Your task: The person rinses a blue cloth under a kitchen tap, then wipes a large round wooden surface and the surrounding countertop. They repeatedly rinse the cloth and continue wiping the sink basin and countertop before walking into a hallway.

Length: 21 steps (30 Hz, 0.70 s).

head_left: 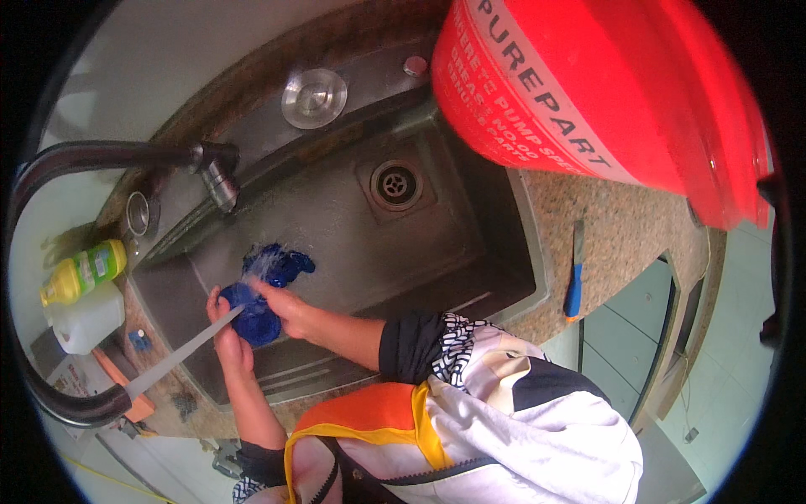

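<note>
Both hands are over the dark sink (336, 252), working on a limp, wet blue piece that looks like cloth or a glove (260, 328). My left hand (228, 332) is closed along its left edge. From the other side, my right hand (284, 307) grips it with fingers bent. A darker blue, glossy part (281, 265) lies on the sink bottom just beyond the fingers; I cannot tell whether it is the same piece. Water runs from the black gooseneck faucet (84, 407) onto the blue piece and splashes around it.
A large red bucket (554, 84) stands at the far right. A blue-handled scraper (576, 273) lies on the granite counter (546, 210). The drain (396, 185) and a steel strainer lid (314, 98) are farther back. A yellow bottle (84, 271) and a white jug (88, 319) stand left.
</note>
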Each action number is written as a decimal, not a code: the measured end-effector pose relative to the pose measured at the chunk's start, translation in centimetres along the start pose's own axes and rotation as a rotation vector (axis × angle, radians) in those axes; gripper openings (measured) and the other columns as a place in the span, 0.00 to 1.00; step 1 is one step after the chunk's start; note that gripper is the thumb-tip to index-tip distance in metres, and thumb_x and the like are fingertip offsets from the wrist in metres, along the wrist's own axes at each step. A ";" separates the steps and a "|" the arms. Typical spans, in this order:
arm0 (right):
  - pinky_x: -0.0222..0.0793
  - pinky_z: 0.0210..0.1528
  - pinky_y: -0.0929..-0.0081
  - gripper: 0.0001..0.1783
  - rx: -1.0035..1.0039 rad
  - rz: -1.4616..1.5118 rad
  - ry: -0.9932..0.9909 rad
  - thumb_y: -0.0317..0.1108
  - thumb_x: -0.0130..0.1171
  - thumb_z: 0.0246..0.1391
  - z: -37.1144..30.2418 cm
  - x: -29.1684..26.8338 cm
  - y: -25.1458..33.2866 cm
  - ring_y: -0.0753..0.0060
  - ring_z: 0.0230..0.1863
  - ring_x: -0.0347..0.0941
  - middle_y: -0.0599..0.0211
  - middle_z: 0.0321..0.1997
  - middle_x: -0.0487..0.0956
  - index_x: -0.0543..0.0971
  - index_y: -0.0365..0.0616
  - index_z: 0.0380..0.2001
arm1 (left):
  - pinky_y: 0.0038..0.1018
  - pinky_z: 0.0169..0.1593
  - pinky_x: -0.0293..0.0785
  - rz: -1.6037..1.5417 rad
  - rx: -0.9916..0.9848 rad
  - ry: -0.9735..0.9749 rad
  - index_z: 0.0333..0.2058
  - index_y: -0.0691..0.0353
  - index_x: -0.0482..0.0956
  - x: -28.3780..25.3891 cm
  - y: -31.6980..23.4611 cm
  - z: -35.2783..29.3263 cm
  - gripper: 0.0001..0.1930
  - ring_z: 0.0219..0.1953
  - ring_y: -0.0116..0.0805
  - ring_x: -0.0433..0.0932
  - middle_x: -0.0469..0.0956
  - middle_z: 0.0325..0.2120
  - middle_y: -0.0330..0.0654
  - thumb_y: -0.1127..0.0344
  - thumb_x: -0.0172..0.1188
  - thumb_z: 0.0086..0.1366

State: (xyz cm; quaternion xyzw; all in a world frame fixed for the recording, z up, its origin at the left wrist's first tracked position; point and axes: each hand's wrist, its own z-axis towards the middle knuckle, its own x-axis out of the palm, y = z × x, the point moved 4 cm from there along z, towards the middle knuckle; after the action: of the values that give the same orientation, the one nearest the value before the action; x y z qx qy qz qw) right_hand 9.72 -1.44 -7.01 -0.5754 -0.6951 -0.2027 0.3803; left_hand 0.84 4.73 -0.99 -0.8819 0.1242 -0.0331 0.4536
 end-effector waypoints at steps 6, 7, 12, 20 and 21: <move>0.66 0.53 0.70 0.33 0.094 0.012 0.102 0.64 0.45 0.57 -1.3 0.8 0.6 0.71 0.49 0.72 0.68 0.50 0.76 0.72 0.47 0.51 | 0.31 0.60 0.60 0.159 -0.083 -0.012 0.62 0.54 0.57 1.8 0.3 -0.6 0.27 0.58 0.36 0.62 0.63 0.57 0.44 0.54 0.50 0.68; 0.66 0.54 0.70 0.33 0.084 -0.020 0.105 0.64 0.45 0.57 -1.0 0.4 0.5 0.71 0.49 0.71 0.68 0.50 0.76 0.72 0.48 0.51 | 0.30 0.57 0.63 0.084 -0.067 0.006 0.60 0.54 0.59 1.9 0.6 -0.7 0.25 0.55 0.35 0.66 0.66 0.54 0.44 0.58 0.53 0.67; 0.67 0.53 0.70 0.33 0.002 0.029 0.093 0.65 0.45 0.56 0.3 -0.9 0.0 0.72 0.48 0.72 0.68 0.49 0.76 0.74 0.49 0.49 | 0.28 0.52 0.68 0.082 -0.005 -0.031 0.56 0.57 0.63 0.2 2.0 0.4 0.22 0.49 0.32 0.71 0.71 0.48 0.42 0.64 0.55 0.66; 0.73 0.40 0.65 0.31 0.117 0.170 0.338 0.68 0.53 0.49 -0.3 -0.6 2.7 0.66 0.33 0.75 0.66 0.33 0.80 0.79 0.48 0.33 | 0.27 0.49 0.70 0.351 -0.067 -0.130 0.51 0.69 0.68 4.1 2.3 -2.1 0.25 0.45 0.32 0.73 0.73 0.44 0.44 0.55 0.57 0.64; 0.72 0.35 0.66 0.30 0.132 0.133 0.197 0.68 0.56 0.46 0.0 -1.3 2.4 0.67 0.29 0.74 0.67 0.28 0.78 0.78 0.50 0.29 | 0.25 0.46 0.69 0.317 -0.054 0.037 0.48 0.70 0.71 5.7 2.2 -2.4 0.24 0.41 0.29 0.73 0.75 0.41 0.42 0.55 0.59 0.63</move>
State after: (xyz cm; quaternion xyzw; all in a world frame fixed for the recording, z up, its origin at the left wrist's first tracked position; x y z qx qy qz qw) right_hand 12.04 -1.63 -8.36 -0.5711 -0.6266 -0.1864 0.4965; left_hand 5.52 0.19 -1.65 -0.8624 0.2710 0.0258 0.4268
